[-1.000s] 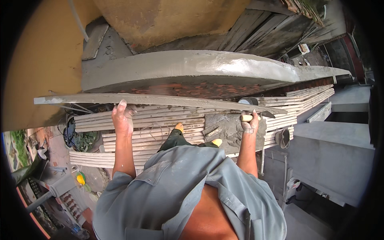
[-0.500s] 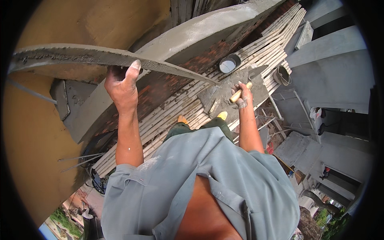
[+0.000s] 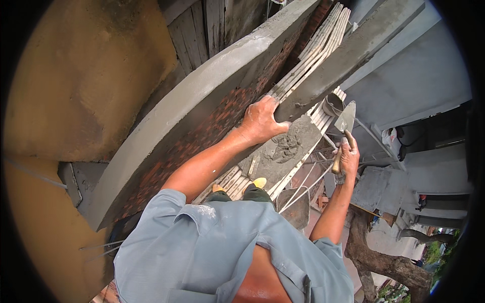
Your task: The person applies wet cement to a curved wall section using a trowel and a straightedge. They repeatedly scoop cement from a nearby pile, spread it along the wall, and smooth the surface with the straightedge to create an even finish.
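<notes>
My left hand (image 3: 262, 120) is closed around the near end of a long grey straightedge (image 3: 348, 58), smeared with mortar, which reaches away to the upper right. On the right, my right hand (image 3: 348, 157) grips the wooden handle of a pointed trowel (image 3: 346, 117), its blade tilted up and away from me. Below and between my hands lies a mortar board (image 3: 270, 169) with a heap of wet mortar (image 3: 287, 146) on it. To the left of my left arm runs a curved brick wall (image 3: 217, 121) with a smooth plastered top.
Bamboo poles (image 3: 323, 33) form the platform under my feet. A bucket (image 3: 333, 103) stands beyond the mortar board. Scaffold bars (image 3: 303, 194) and a wheelbarrow-like tray (image 3: 293, 208) lie below on the right. A tree trunk (image 3: 384, 260) is at lower right.
The straightedge has swung from across the wall on the left to the upper right, with my left hand moving right. My right hand has moved right and lower, and the trowel blade now points up.
</notes>
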`<action>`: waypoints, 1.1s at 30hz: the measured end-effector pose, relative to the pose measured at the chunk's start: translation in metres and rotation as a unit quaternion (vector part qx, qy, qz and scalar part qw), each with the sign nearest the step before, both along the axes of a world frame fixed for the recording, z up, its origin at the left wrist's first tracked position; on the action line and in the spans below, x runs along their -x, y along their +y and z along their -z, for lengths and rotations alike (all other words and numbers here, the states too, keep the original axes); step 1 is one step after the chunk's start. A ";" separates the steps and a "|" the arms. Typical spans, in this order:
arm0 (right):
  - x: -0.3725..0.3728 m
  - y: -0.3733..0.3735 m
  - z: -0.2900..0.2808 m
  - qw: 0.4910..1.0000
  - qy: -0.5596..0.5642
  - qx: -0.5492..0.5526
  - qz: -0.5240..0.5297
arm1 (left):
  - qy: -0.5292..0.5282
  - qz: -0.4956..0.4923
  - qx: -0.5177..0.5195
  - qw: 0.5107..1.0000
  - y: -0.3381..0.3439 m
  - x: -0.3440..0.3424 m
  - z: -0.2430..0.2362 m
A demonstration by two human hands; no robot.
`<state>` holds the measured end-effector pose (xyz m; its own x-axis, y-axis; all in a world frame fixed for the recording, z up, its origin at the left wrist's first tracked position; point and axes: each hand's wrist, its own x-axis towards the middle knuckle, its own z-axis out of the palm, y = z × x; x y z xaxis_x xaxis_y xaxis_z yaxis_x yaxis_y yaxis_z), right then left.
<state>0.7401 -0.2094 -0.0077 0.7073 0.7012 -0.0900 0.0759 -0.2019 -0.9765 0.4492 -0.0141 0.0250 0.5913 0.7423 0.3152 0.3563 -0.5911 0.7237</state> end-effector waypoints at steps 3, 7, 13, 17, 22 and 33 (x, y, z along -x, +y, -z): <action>-0.032 -0.013 -0.062 0.995 -0.024 -0.094 -0.027 | -0.005 0.051 0.010 0.999 -0.014 -0.049 -0.005; -0.069 -0.013 -0.140 0.984 -0.135 -0.115 -0.033 | 0.035 0.108 0.020 0.993 -0.034 -0.107 -0.007; -0.106 -0.018 -0.197 0.961 -0.231 -0.153 -0.015 | 0.022 0.151 0.003 0.988 -0.063 -0.179 0.004; -0.117 -0.026 -0.198 0.953 -0.241 -0.178 -0.037 | 0.009 0.165 -0.026 0.986 -0.076 -0.218 0.019; -0.114 -0.025 -0.197 0.950 -0.212 -0.229 -0.029 | 0.025 0.206 -0.031 0.978 -0.082 -0.246 0.022; -0.104 -0.028 -0.252 0.928 -0.266 -0.234 0.114 | -0.040 0.260 -0.053 0.963 -0.071 -0.266 -0.021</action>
<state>0.8440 -0.2372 0.2441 0.6986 0.4030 0.5912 0.5802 0.1645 -0.7977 0.7155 -0.0849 0.0457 0.8453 0.3140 0.4323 -0.0612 -0.7469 0.6621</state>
